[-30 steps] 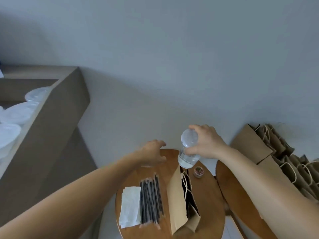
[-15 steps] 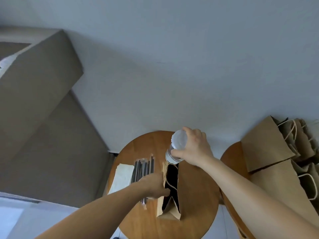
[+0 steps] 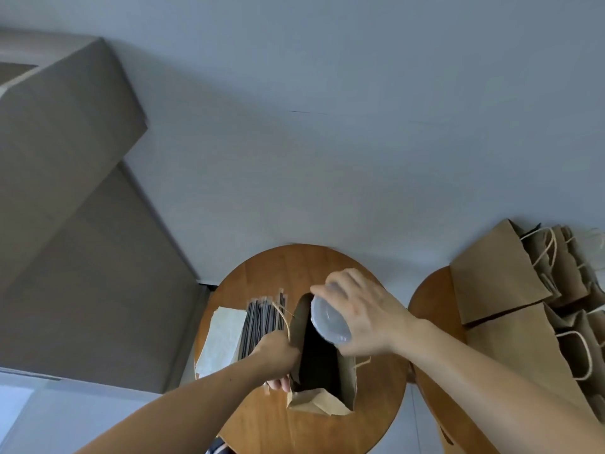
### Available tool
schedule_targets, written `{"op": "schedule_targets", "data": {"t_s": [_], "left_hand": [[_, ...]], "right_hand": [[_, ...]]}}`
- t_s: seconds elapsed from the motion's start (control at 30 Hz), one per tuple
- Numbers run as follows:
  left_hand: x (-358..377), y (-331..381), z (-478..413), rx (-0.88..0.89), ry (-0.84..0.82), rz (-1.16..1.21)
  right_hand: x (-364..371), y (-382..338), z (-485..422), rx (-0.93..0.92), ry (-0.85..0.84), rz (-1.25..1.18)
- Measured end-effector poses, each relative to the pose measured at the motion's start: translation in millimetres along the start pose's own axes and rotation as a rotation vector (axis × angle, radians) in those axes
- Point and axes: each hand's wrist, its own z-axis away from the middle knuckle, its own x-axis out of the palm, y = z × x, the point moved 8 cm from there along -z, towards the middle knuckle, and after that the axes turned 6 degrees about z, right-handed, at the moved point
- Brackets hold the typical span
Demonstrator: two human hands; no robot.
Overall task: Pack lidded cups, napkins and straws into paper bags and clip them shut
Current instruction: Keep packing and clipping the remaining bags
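Head-cam view, looking down at a round wooden table (image 3: 284,267) in the lower ctr of the frame, w/ a grey wall filling the top half.

An open brown paper bag (image 3: 320,399) stands on the table, its dark mouth facing up. The left hand (image 3: 278,358), coming in from the btm left, grips the bag's left rim, fingers curled over the edge and holding the mouth wide. The right hand (image 3: 363,319), reaching in from the btm right, holds a clear lidded cup (image 3: 329,319) from the side, fingers and thumb wrapped around it. The cup is tilted, lid towards the camera, right at the upper end of the bag's mouth; its lower part is hidden.

Left of the bag: a row of black straws (image 3: 258,319), then white napkins (image 3: 222,339) just beside them. At the right edge, a 2nd wooden table (image 3: 429,299) carries a stack of flat paper bags w/ cord handles (image 3: 497,276). Upper left: a grey-brown cabinet (image 3: 65,126).
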Motion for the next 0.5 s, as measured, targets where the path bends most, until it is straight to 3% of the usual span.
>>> {"op": "schedule_targets", "data": {"t_s": [0.13, 0.23, 0.3, 0.43, 0.5], "left_hand": [[6.5, 0.6, 3.2, -0.003, -0.036, 0.080], [4.3, 2.2, 1.0, 0.009, -0.049, 0.119], [-0.6, -0.5, -2.3, 0.032, -0.049, 0.144], [-1.6, -10.3, -6.7, 0.064, -0.064, 0.157], [-0.5, -10.9, -7.0, 0.098, -0.045, 0.094]], "right_hand": [[18.6, -34.7, 4.0, -0.224, -0.085, 0.136], [46.9, -47.0, 4.6, -0.235, -0.179, 0.115], [71.1, -44.9, 3.8, -0.105, -0.252, 0.056], [120.3, -26.5, -1.4, 0.329, -0.393, -0.148], [140.9, -25.3, -9.4, 0.429, -0.411, -0.189]]}}
